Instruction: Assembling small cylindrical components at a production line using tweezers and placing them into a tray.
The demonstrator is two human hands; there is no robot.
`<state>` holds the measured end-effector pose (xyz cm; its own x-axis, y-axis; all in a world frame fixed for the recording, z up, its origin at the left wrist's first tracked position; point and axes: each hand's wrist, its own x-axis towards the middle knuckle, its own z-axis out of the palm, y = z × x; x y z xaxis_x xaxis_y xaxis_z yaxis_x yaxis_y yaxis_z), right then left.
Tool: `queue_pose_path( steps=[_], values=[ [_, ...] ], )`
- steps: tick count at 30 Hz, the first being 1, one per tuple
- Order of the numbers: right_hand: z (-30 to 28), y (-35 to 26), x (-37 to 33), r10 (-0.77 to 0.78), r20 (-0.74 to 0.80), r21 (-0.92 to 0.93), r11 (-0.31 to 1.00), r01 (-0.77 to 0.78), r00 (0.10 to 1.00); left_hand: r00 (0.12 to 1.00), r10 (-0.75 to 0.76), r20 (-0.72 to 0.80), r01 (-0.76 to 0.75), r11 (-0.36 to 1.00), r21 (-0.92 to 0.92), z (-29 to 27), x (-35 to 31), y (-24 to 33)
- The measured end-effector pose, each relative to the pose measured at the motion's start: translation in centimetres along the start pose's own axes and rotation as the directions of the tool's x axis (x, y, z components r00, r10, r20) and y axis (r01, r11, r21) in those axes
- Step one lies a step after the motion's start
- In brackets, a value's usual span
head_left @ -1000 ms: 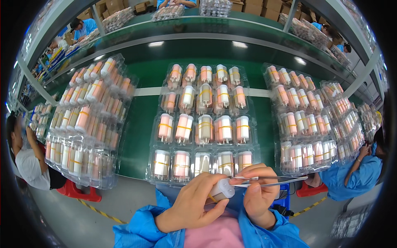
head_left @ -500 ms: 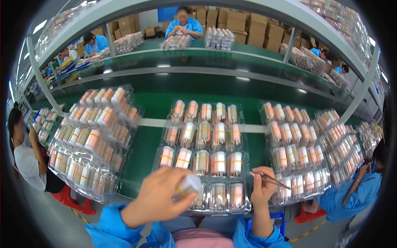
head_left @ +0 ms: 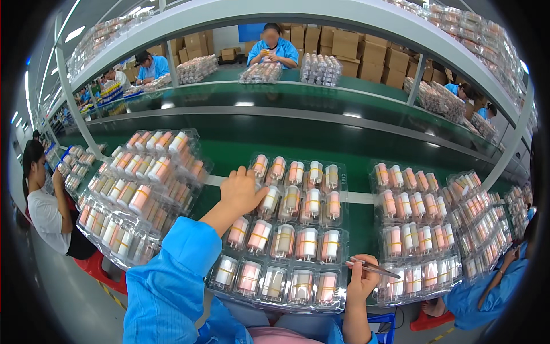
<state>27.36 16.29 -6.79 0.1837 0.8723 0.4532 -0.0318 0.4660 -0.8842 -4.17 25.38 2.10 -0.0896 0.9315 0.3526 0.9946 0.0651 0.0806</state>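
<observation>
A clear plastic blister tray [head_left: 346,252] lies before me, its pockets holding pink, white and grey cylinders [head_left: 283,241], many with yellow bands around them. My left hand [head_left: 243,192] reaches over the tray's left side, in the second row from the far end. Its fingers curl down over a pocket there and hide what lies beneath; the thumb rests beside a white and pink cylinder. At the tray's near right corner, my right hand [head_left: 362,278] grips a pair of metal tweezers [head_left: 375,268], which point to the right.
Stacked filled trays stand at left [head_left: 123,195] and right [head_left: 412,235] on the green work surface [head_left: 358,221]. A grey metal frame [head_left: 321,26] spans overhead. Co-workers in blue sit across the line and at right; a person in white sits at left. Red stools [head_left: 103,275] stand below.
My left hand has moved away from me to the tray's far left part; the cylinder it held is no longer visible in it. My right hand keeps the tweezers. The view has shifted slightly.
</observation>
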Motion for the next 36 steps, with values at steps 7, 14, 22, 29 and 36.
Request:
queue_pose_path(
  steps=[7,14,22,29,36],
  values=[
    [0.2,-0.2,0.1,-0.025,0.003,-0.025,0.999,0.025,1.0,0.985,0.052,-0.165,-0.042,0.997,0.06,0.9,-0.2,-0.1],
    [0.1,0.0,0.2,-0.048,0.018,-0.004,0.999,0.048,0.999,0.939,0.264,-0.219,-0.324,0.893,-0.312,0.6,-1.2,1.4],
    [-0.1,-3.1,-1.3,-0.073,0.038,0.013,0.997,0.073,0.997,0.997,0.028,-0.072,-0.077,0.36,-0.93,-6.8,-8.2,3.1],
    [0.0,-7.2,-3.2,-0.069,-0.053,-0.045,0.997,0.067,0.996,0.994,0.096,0.059,0.04,0.187,-0.982,-9.1,-18.1,5.9],
    [2.1,-10.3,-3.6,-0.079,0.053,0.096,0.993,0.074,0.995,0.984,0.163,0.075,0.065,0.063,-0.996,-8.7,-19.7,6.8]
  ],
)
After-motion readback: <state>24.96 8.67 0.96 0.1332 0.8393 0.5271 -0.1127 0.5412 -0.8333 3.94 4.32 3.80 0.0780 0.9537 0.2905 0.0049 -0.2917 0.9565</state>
